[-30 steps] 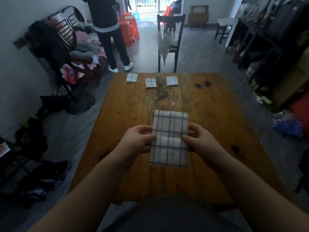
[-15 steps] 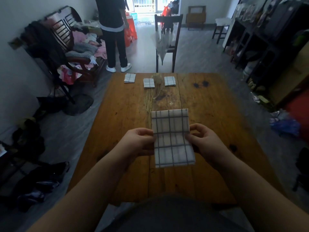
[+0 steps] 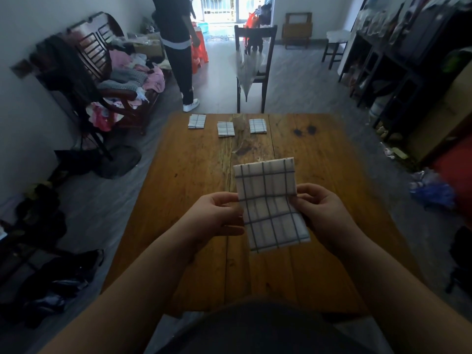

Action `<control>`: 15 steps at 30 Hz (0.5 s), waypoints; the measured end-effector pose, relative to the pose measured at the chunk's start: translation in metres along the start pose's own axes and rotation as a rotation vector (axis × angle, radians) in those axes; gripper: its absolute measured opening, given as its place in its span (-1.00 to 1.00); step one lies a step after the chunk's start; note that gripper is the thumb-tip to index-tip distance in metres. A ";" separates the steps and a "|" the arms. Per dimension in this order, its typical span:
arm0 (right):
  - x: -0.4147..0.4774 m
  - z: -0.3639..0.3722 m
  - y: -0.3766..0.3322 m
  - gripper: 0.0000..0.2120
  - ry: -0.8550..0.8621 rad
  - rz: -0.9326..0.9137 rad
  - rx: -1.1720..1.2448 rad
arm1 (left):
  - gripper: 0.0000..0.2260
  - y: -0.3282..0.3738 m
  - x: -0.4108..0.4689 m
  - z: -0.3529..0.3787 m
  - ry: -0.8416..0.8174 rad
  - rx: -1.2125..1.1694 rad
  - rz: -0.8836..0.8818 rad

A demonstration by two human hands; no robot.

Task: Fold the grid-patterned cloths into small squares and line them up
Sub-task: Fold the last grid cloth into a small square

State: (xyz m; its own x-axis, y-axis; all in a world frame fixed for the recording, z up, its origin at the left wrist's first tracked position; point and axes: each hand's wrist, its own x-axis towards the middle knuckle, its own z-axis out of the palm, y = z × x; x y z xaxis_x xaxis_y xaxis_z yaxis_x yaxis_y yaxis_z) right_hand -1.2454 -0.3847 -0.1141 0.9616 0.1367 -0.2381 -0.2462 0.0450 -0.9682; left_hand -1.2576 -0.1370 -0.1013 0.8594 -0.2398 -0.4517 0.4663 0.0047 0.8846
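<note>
I hold a white cloth with a dark grid, folded into a long strip, above the middle of the wooden table. My left hand pinches its left edge and my right hand pinches its right edge, both near the strip's middle. The strip bends there: its far half stands up, its near half slopes down toward me. Three small folded grid cloths lie in a row by the far table edge: one at the left, one in the middle, one at the right.
A dark wooden chair with a closed umbrella stands behind the far table edge. A person in dark clothes stands at the back left beside a bench heaped with clothes. Shelves line the right wall. Dark clutter lies on the floor at left.
The cloth strip has tilted clockwise and buckled at its middle between my hands. The person at the back has stepped to the right.
</note>
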 end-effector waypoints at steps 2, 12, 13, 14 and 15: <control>-0.001 0.000 -0.001 -0.82 -0.018 0.001 0.011 | -0.80 0.000 -0.001 0.001 0.020 0.008 0.026; -0.002 -0.008 -0.005 -0.84 -0.081 -0.044 -0.143 | -0.82 0.003 0.001 -0.006 0.094 0.138 0.166; -0.002 -0.008 -0.005 -0.84 -0.087 -0.049 -0.179 | -0.82 0.004 0.001 -0.007 0.093 0.166 0.177; -0.002 -0.009 -0.005 -0.82 -0.095 -0.055 -0.209 | -0.83 0.005 0.001 -0.007 0.095 0.188 0.188; -0.001 -0.009 -0.005 -0.80 -0.100 -0.061 -0.232 | -0.85 0.007 0.001 -0.006 0.101 0.215 0.202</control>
State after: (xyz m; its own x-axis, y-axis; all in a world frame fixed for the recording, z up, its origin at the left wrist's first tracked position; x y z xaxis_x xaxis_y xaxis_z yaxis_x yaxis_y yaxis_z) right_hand -1.2443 -0.3941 -0.1096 0.9543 0.2380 -0.1809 -0.1424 -0.1702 -0.9751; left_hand -1.2525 -0.1313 -0.0966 0.9517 -0.1568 -0.2640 0.2382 -0.1656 0.9570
